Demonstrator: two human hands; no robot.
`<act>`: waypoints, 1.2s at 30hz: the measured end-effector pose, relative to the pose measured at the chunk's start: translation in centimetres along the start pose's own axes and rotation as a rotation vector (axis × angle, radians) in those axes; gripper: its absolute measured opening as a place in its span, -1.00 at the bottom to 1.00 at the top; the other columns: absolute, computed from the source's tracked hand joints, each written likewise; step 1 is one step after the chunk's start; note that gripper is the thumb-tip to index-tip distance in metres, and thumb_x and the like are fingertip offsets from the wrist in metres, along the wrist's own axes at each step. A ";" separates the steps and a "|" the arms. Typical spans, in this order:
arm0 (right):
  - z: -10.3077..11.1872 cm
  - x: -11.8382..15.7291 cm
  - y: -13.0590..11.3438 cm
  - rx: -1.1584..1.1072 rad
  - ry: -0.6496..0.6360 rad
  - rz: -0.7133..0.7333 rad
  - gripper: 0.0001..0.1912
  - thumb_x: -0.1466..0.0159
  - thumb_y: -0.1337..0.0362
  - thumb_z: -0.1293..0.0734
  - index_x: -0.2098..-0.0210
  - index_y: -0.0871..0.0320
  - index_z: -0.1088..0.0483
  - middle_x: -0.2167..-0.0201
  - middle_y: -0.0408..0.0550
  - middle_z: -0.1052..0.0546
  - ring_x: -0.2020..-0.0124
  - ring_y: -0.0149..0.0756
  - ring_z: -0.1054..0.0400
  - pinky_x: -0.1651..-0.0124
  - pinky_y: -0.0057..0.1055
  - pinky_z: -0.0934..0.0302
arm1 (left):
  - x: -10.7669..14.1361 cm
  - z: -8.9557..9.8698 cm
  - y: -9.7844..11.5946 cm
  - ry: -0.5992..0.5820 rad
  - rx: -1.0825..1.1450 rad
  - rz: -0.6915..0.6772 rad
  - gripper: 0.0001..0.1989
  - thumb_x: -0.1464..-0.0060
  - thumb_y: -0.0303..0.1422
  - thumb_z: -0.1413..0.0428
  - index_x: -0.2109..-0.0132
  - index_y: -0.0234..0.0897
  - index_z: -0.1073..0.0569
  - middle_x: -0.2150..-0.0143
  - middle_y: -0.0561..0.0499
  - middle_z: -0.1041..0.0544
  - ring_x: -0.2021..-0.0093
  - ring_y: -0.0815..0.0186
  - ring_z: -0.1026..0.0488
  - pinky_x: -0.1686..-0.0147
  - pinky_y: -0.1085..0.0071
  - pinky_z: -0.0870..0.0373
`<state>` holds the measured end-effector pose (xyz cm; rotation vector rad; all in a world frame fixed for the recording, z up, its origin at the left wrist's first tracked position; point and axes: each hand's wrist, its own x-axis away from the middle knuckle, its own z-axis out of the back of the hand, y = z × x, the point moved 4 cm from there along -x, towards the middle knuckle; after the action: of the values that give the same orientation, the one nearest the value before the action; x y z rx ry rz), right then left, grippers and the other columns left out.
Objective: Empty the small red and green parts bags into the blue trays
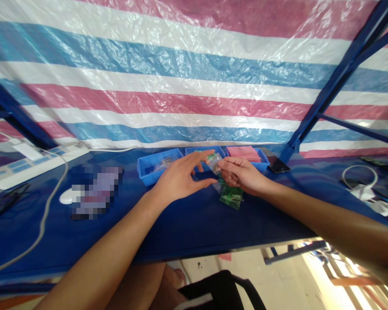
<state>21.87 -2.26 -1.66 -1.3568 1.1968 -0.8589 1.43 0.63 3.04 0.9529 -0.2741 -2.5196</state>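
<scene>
Head view, clock centred on the clear bag (214,165), which is up off the desk (194,232), just R of frame centre, betw. the two hands. R hand (241,173), at approx. 4 o'clock, has its grip closed on the bag's edge, thumb vs. index, other fingers curled. L hand (180,176), at approx. 8, has a wide grip: thumb and fingers well apart, index reaching to the bag's top; can't tell if it touches.

Handling (my guess): v. light, limp thin film, prob. slippery, w/ small loose bits inside that would shift; not esp. fragile, though film may tear. Best hold = a flat pinch at a top corner or edge, clear of the bits.

Long axis seems to run approx. 11 to 5, top end twd 11; lower end partly hidden by R fingers, so not certain.

Around it: green bags (232,199) on the desk at approx. 5, just below R hand; L blue bin (145,171) at 9, w/ clear bags in it; mid blue bin (191,150) at approx. 10, part hidden by L hand; pink stack (242,152) in the R blue bin (264,160) at 2–3; dark phone (280,165) at 3.
</scene>
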 end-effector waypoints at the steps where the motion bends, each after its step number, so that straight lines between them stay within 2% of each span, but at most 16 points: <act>1: 0.0 0.0 0.0 -0.017 -0.004 -0.006 -0.56 -0.34 -0.03 -0.53 0.43 0.13 -0.39 0.64 -0.28 -0.30 0.68 -0.51 -0.03 0.60 -0.46 0.18 | 0.1 -0.1 0.0 -0.017 -0.027 -0.032 -0.39 -0.27 -0.10 -0.34 -0.39 -0.05 -0.44 -0.09 -0.06 -0.65 0.11 0.21 -0.64 0.11 0.31 -0.58; 3: -0.1 0.0 0.0 -0.036 -0.016 -0.012 -0.62 -0.35 -0.01 -0.53 0.38 0.14 -0.46 0.63 -0.27 -0.32 0.67 -0.50 -0.04 0.61 -0.46 0.17 | 0.1 0.0 0.2 -0.019 -0.046 -0.093 -0.66 -0.41 -0.19 -0.21 -0.25 -0.08 -0.57 -0.08 -0.07 -0.65 0.03 0.20 -0.64 0.04 0.30 -0.57; 4: -0.2 0.0 0.0 -0.037 -0.019 -0.012 -0.63 -0.36 -0.03 -0.51 0.34 0.15 -0.50 0.63 -0.26 -0.32 0.67 -0.50 -0.04 0.61 -0.45 0.16 | 0.1 0.1 0.3 -0.004 -0.042 -0.112 -0.73 -0.45 -0.22 -0.16 -0.18 -0.11 -0.61 -0.07 -0.08 -0.66 0.01 0.21 -0.64 0.02 0.30 -0.56; 8: -0.2 0.0 -0.1 -0.022 -0.005 0.005 -0.57 -0.41 -0.13 -0.43 0.23 0.15 -0.56 0.64 -0.26 -0.32 0.68 -0.46 -0.06 0.61 -0.44 0.10 | -0.4 1.9 0.0 0.134 -0.027 -0.093 -0.78 -0.45 -0.26 -0.15 -0.06 -0.20 -0.64 -0.04 -0.13 -0.66 -0.02 0.20 -0.63 -0.04 0.28 -0.56; 10: -0.2 -0.1 -0.1 -0.022 0.000 0.013 -0.57 -0.40 -0.13 -0.44 0.23 0.14 -0.56 0.65 -0.27 -0.30 0.68 -0.46 -0.05 0.61 -0.45 0.09 | -0.6 3.4 -0.9 0.236 -0.037 -0.035 -0.81 -0.41 -0.25 -0.19 0.03 -0.23 -0.64 -0.07 -0.13 -0.67 -0.03 0.19 -0.62 -0.02 0.29 -0.56; 12: -0.1 -0.1 -0.1 -0.025 -0.001 0.019 -0.58 -0.40 -0.11 -0.45 0.24 0.15 -0.56 0.65 -0.27 -0.29 0.67 -0.46 -0.06 0.61 -0.45 0.09 | -0.6 4.9 -2.6 0.301 -0.031 0.096 -0.81 -0.38 -0.22 -0.21 0.09 -0.24 -0.64 -0.08 -0.10 -0.67 0.01 0.21 -0.63 0.09 0.35 -0.55; 15: 0.0 -0.2 0.0 -0.017 -0.008 0.022 -0.60 -0.40 -0.09 -0.45 0.23 0.15 -0.55 0.64 -0.28 -0.31 0.67 -0.47 -0.08 0.61 -0.46 0.08 | 0.0 7.0 -5.7 0.410 0.019 0.302 -0.75 -0.31 -0.17 -0.25 0.07 -0.27 -0.62 0.19 -0.04 -0.69 0.22 0.26 -0.62 0.20 0.40 -0.51; 17: 0.0 -0.1 0.1 0.025 -0.023 0.024 -0.60 -0.42 -0.09 -0.44 0.22 0.15 -0.55 0.63 -0.27 -0.34 0.67 -0.48 -0.13 0.61 -0.47 0.07 | 0.4 8.1 -7.2 0.420 0.051 0.364 -0.69 -0.30 -0.16 -0.24 -0.03 -0.26 -0.61 0.26 0.00 -0.68 0.27 0.27 -0.61 0.22 0.41 -0.50; 20: 0.0 0.1 0.2 0.169 -0.046 0.037 -0.59 -0.43 -0.10 -0.43 0.17 0.16 -0.56 0.57 -0.23 -0.42 0.63 -0.47 -0.24 0.59 -0.50 0.00 | 1.1 9.3 -8.6 0.407 -0.011 0.434 -0.64 -0.29 -0.21 -0.18 -0.14 -0.23 -0.61 0.31 0.04 -0.66 0.31 0.28 -0.58 0.21 0.41 -0.47; 22: -0.1 0.2 0.1 0.263 -0.061 0.050 -0.58 -0.42 -0.10 -0.44 0.16 0.17 -0.57 0.54 -0.21 -0.46 0.60 -0.46 -0.28 0.57 -0.50 -0.06 | 1.5 9.7 -9.4 0.345 -0.100 0.508 -0.67 -0.26 -0.24 -0.15 -0.08 -0.20 -0.66 0.31 0.04 -0.66 0.32 0.26 -0.58 0.24 0.39 -0.44; 25: -0.3 0.4 0.1 0.319 -0.084 0.061 -0.56 -0.43 -0.12 -0.42 0.15 0.17 -0.57 0.54 -0.20 -0.48 0.60 -0.45 -0.30 0.55 -0.49 -0.09 | 1.9 9.6 -10.6 0.181 -0.295 0.598 -0.72 -0.22 -0.23 -0.14 0.07 -0.14 -0.71 0.27 0.02 -0.70 0.26 0.15 -0.61 0.18 0.32 -0.45; 28: -0.4 0.5 -0.1 0.342 -0.085 0.082 -0.56 -0.43 -0.13 -0.41 0.16 0.17 -0.56 0.53 -0.20 -0.48 0.59 -0.45 -0.30 0.55 -0.49 -0.10 | 1.9 9.0 -11.2 0.070 -0.479 0.493 -0.70 -0.26 -0.20 -0.09 0.19 -0.17 -0.71 0.15 -0.08 -0.71 0.03 0.02 -0.61 -0.12 0.17 -0.42; 31: -0.5 0.6 -0.2 0.379 -0.079 0.099 -0.55 -0.42 -0.14 -0.42 0.18 0.16 -0.55 0.53 -0.19 -0.48 0.59 -0.44 -0.31 0.53 -0.48 -0.13 | 1.6 8.6 -10.5 0.121 -0.563 0.347 -0.66 -0.31 -0.21 -0.06 0.25 -0.22 -0.69 0.03 -0.17 -0.67 -0.12 -0.04 -0.54 -0.31 0.04 -0.29; 34: -0.6 0.8 -0.2 0.450 -0.062 0.139 -0.56 -0.42 -0.14 -0.42 0.20 0.15 -0.54 0.51 -0.17 -0.50 0.55 -0.40 -0.34 0.48 -0.46 -0.20 | 0.8 8.1 -8.2 0.152 -0.501 0.216 -0.67 -0.36 -0.20 -0.05 0.18 -0.25 -0.67 0.02 -0.16 -0.66 -0.07 0.02 -0.54 -0.27 0.08 -0.32; 36: -0.6 0.9 -0.3 0.547 -0.058 0.204 -0.60 -0.43 -0.10 -0.42 0.20 0.14 -0.54 0.47 -0.14 -0.53 0.50 -0.38 -0.37 0.42 -0.44 -0.24 | 0.0 7.4 -5.9 0.086 -0.408 0.137 -0.66 -0.40 -0.19 -0.04 0.13 -0.27 -0.65 0.06 -0.12 -0.66 0.01 0.09 -0.56 -0.13 0.18 -0.41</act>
<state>21.56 -3.34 -1.36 -0.7969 0.9420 -0.9084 -5.41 6.12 6.60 0.8414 0.1905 -2.2783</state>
